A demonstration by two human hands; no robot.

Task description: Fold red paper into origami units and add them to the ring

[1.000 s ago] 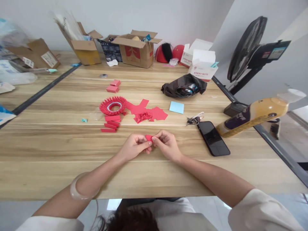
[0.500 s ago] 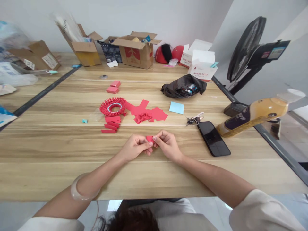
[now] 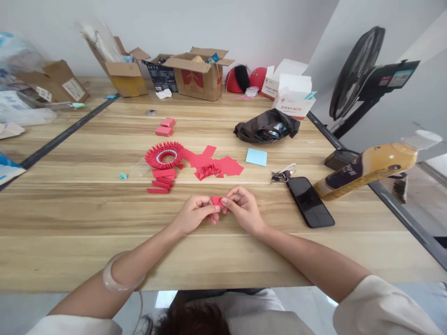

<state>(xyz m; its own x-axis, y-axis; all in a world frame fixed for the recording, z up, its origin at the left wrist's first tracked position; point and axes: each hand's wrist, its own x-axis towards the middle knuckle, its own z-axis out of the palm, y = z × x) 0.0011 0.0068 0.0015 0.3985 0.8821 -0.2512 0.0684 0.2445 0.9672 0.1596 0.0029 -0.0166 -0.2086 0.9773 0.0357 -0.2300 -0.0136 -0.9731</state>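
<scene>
A small folded piece of red paper (image 3: 216, 200) is pinched between my two hands, just above the table near its front. My left hand (image 3: 197, 213) grips its left side with thumb and fingers. On the other side, my right hand (image 3: 243, 210) pinches the right end, the thumb lying across the front. Beyond my hands lie loose red paper sheets (image 3: 230, 165), some crumpled. To their left is a spiky red paper ring (image 3: 165, 155) with a light blue inner band. Several red paper strips (image 3: 163, 179) lie just below that ring.
A phone (image 3: 310, 202), keys (image 3: 282, 176) and a tilted yellow bottle (image 3: 370, 163) are at the right. A blue sticky-note pad (image 3: 256, 157) lies before a black plastic bag (image 3: 267, 126). Cardboard boxes (image 3: 197, 79) line the back; a fan (image 3: 359, 74) stands beyond the right edge.
The red paper's visible outline has gone from squarish to more pointed between my fingers. My right hand has shifted slightly upward; other things stay in place.
</scene>
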